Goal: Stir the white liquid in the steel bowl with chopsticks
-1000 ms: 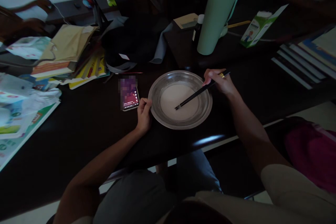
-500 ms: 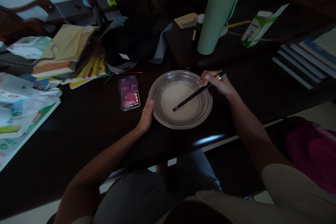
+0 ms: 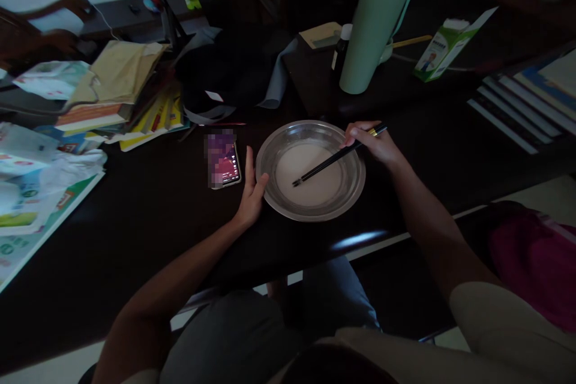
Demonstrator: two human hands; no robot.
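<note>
A shallow metal bowl (image 3: 348,191) with a pale whitish mixture (image 3: 315,183) sits on the dark table in front of me. My right hand (image 3: 373,143) grips black chopsticks (image 3: 333,159) at the bowl's right rim; their tips dip into the mixture near its left side. My left hand (image 3: 251,191) rests against the bowl's left rim, thumb on the edge, fingers spread along the table. A lit phone (image 3: 222,159) lies just left of that hand.
A tall pale-green flask (image 3: 375,21) and a small dark bottle (image 3: 341,51) stand behind the bowl. A green-white carton (image 3: 443,42) lies at right, stacked books (image 3: 526,102) beyond. Papers and books (image 3: 112,96) pile at left.
The chopstick tips have swept leftward through the mixture. My left hand has opened from gripping the rim and now lies flat against the bowl's side.
</note>
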